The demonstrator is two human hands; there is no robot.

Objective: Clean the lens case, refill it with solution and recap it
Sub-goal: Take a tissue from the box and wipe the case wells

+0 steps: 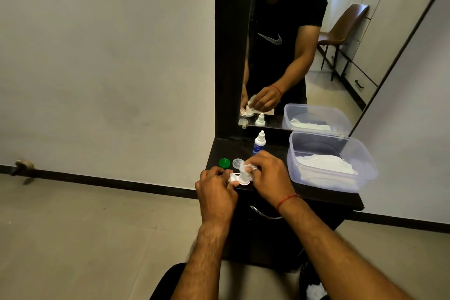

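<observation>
A white lens case [239,179] lies uncapped near the front edge of a small black dresser top [323,196]. My left hand [215,192] pinches its left end. My right hand [270,174] pinches a scrap of white tissue [244,168] pressed onto the case's right well. A green cap [224,162] and a clear cap [237,162] lie just behind the case. A small white solution bottle [259,142] with a blue label stands capped behind my right hand.
A clear plastic tub [365,153] holding white tissues sits on the right of the dresser top. A mirror [304,44] in a black frame rises behind and reflects the scene. A metal drawer handle [264,214] is below the top's front edge.
</observation>
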